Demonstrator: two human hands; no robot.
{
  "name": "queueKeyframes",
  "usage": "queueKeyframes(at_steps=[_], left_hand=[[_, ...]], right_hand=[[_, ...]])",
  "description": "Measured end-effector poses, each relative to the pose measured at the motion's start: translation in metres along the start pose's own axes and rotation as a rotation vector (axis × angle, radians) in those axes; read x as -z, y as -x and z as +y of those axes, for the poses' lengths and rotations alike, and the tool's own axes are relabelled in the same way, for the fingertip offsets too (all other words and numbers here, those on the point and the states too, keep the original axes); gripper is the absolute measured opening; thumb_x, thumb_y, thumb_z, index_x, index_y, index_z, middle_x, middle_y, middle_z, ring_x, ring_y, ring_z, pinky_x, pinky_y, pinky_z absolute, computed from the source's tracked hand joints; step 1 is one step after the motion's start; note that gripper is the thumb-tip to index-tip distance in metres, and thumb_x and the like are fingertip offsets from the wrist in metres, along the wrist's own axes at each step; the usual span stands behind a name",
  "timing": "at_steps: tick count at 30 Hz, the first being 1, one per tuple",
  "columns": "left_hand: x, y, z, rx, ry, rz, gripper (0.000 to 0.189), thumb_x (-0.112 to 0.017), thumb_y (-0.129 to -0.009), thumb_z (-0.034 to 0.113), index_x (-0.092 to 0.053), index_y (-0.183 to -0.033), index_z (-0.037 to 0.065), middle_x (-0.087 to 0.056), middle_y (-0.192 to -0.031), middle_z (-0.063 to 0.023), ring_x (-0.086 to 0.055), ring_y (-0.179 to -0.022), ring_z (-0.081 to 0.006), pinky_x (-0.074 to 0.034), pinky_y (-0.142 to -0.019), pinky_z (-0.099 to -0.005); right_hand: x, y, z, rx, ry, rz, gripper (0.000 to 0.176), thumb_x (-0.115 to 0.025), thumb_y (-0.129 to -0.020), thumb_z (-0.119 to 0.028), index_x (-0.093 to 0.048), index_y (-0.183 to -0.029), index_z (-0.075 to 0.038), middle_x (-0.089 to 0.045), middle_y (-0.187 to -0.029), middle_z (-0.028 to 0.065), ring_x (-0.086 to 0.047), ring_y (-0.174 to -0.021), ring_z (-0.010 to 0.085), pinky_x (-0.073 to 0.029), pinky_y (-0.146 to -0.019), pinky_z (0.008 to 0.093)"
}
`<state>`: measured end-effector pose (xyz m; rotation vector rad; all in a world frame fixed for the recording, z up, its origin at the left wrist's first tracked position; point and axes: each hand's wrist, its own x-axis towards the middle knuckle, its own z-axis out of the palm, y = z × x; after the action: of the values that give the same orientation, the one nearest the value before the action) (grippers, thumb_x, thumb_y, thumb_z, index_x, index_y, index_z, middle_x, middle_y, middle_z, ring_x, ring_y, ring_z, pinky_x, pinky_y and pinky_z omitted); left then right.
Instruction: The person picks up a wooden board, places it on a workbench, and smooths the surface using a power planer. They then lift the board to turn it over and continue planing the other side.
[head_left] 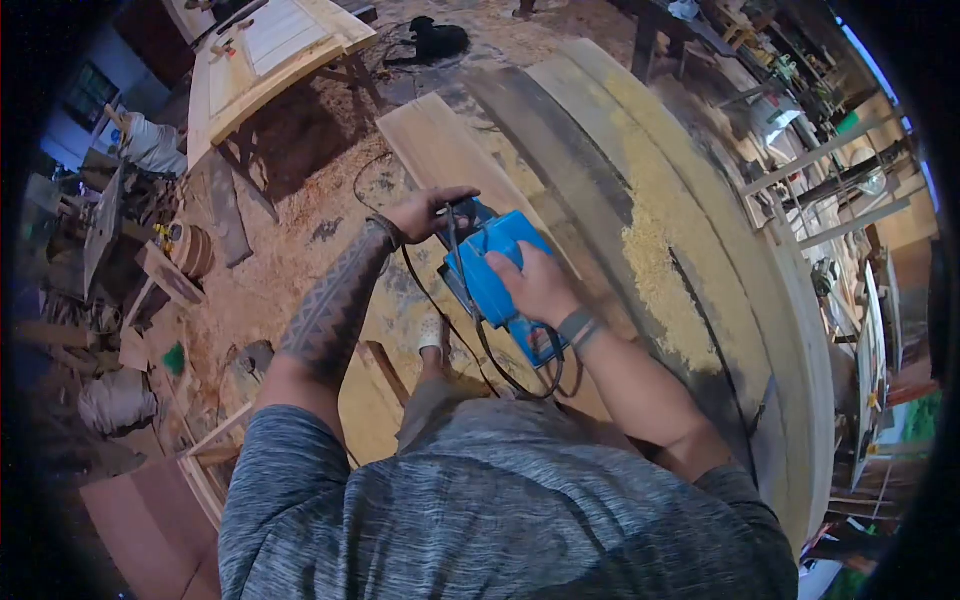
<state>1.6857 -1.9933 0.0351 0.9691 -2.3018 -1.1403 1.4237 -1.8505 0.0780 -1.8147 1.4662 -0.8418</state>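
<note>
A blue electric planer (490,280) is in front of my body, over a long pale board (450,145). My right hand (540,285) is closed on its blue casing, with the thumb lying across the top. At the planer's far end, my left hand (430,213) curls around a dark part, and some of its fingers are hidden. A black power cord (430,290) loops past the left wrist and down beside the tool toward my legs.
Wide planks (690,220) covered in yellow sawdust lie to the right. A wooden door panel (270,50) rests on a stand at back left. A black dog (437,40) lies on the shavings-strewn floor. Scrap wood and sacks (118,402) crowd the left side.
</note>
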Motion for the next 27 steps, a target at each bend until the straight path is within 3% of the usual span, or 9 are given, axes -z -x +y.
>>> queueKeyframes(at_steps=[6,18,21,27], left_hand=[[0.041,-0.011,-0.023,0.005,-0.003,0.012,0.062,-0.078,-0.099,0.037,-0.057,-0.154,0.018,-0.071,-0.140,-0.0118,-0.067,-0.131,-0.0252,-0.051,-0.112,-0.0406],[0.113,-0.033,-0.066,0.061,-0.049,-0.001,0.062,-0.079,-0.097,0.040,-0.059,-0.153,0.024,-0.070,-0.142,-0.0114,-0.066,-0.132,-0.0321,-0.051,-0.113,-0.0447],[0.131,-0.040,-0.079,0.064,-0.030,0.005,0.062,-0.079,-0.097,0.033,-0.059,-0.154,0.020,-0.071,-0.142,-0.0107,-0.067,-0.132,-0.0278,-0.052,-0.113,-0.0429],[0.172,-0.052,-0.092,0.028,0.019,-0.015,0.060,-0.079,-0.098,0.031,-0.059,-0.153,0.019,-0.072,-0.139,-0.0126,-0.067,-0.130,-0.0279,-0.052,-0.111,-0.0427]], right_hand=[[-0.016,-0.048,-0.006,-0.053,-0.052,-0.084,0.059,-0.065,-0.102,-0.054,-0.063,-0.102,0.005,-0.069,-0.093,0.0298,-0.069,-0.088,0.0474,-0.053,-0.077,0.0529],[-0.049,-0.124,-0.024,-0.074,-0.081,-0.060,0.057,-0.065,-0.103,-0.053,-0.063,-0.102,0.004,-0.070,-0.093,0.0306,-0.070,-0.089,0.0494,-0.053,-0.077,0.0547],[-0.061,-0.148,-0.026,-0.050,-0.054,-0.031,0.058,-0.064,-0.103,-0.054,-0.064,-0.102,0.004,-0.070,-0.094,0.0312,-0.070,-0.089,0.0503,-0.053,-0.077,0.0551],[-0.078,-0.189,-0.032,-0.028,-0.035,-0.005,0.060,-0.064,-0.103,-0.054,-0.064,-0.099,0.005,-0.070,-0.091,0.0310,-0.069,-0.087,0.0504,-0.053,-0.076,0.0550]])
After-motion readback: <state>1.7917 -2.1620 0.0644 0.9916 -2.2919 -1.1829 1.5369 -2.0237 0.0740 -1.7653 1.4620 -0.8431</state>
